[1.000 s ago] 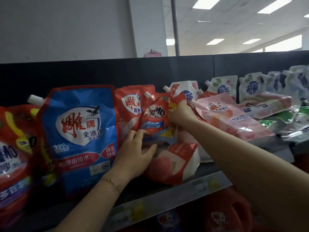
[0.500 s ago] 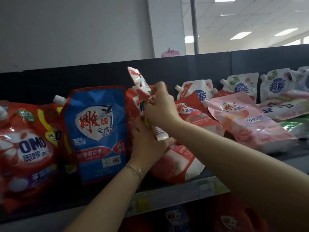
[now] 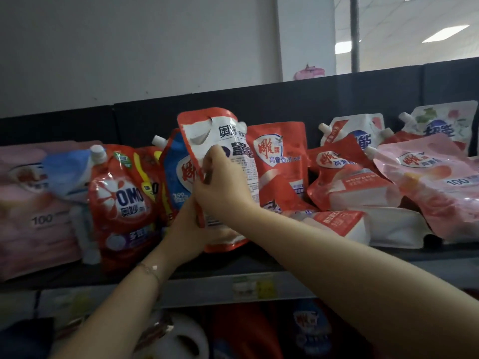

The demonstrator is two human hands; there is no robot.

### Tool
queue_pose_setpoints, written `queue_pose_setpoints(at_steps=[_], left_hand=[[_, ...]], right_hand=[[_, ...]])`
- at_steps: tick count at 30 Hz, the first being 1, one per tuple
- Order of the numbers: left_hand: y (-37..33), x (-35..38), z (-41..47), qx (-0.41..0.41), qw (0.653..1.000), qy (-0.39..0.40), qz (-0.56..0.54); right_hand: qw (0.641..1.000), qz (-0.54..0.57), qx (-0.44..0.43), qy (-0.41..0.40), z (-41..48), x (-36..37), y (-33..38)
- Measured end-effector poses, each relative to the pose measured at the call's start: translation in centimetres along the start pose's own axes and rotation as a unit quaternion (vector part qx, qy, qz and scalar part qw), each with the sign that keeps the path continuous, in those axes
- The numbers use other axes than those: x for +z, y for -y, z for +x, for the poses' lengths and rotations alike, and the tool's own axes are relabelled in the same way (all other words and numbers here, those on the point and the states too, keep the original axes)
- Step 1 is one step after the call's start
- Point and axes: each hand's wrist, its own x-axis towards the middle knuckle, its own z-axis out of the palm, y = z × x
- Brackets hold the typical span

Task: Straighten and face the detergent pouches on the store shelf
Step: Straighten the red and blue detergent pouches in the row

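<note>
A red and white detergent pouch (image 3: pixel 228 141) stands upright at the shelf's middle, its printed back side towards me. My right hand (image 3: pixel 220 187) grips its left edge halfway up. My left hand (image 3: pixel 186 229) holds its lower left corner from below. Behind it a blue pouch (image 3: pixel 176 167) stands partly hidden. A red OMO pouch (image 3: pixel 124 198) stands to the left. On the right a red pouch (image 3: pixel 280 164) stands upright, another red pouch (image 3: pixel 344 185) leans, and a pink pouch (image 3: pixel 430 185) lies tilted.
The shelf's front rail (image 3: pixel 259 286) carries price tags. A pale pink pouch (image 3: pixel 33 216) fills the far left. White pouches (image 3: pixel 357 130) stand against the black back panel (image 3: pixel 311 99). More detergent products (image 3: pixel 311 330) sit on the shelf below.
The held pouch has turned from edge-on to showing its white printed back and stands taller. The view has shifted left, revealing the pink pouch at the far left.
</note>
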Motion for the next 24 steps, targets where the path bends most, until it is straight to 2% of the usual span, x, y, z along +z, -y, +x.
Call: queue_pose_setpoints(at_steps=[4, 6, 8, 11, 13, 17, 24], left_hand=[[1.4, -2.5, -1.5, -0.061, 0.993, 0.027, 0.096], [1.9, -3.5, -2.1, -0.082, 0.988, 0.016, 0.128], [2.8, -4.8, -2.3, -0.093, 0.990, -0.024, 0.102], [3.9, -6.9, -2.7, -0.148, 0.981, -0.125, 0.006], [4.2, -7.4, -3.1, -0.158, 0.976, -0.148, 0.021], [2.9, -6.2, -4.0, -0.129, 0.982, -0.112, 0.076], [-0.5, -2.3, -4.5, 0.016, 0.987, -0.041, 0.155]], right_hand=[[0.998, 0.019, 0.011, 0.054, -2.0, 3.0, 0.3], [0.996, 0.017, 0.002, 0.087, -2.7, 4.3, 0.5], [0.994, 0.021, 0.003, 0.111, -2.5, 4.9, 0.4], [0.989, 0.034, 0.018, 0.141, -1.7, 4.4, 0.1], [0.987, 0.032, 0.003, 0.160, -1.6, 3.6, 0.0], [0.980, 0.036, -0.039, 0.193, -2.3, 2.0, 0.0], [0.973, -0.069, -0.138, 0.175, -3.0, -2.6, -0.8]])
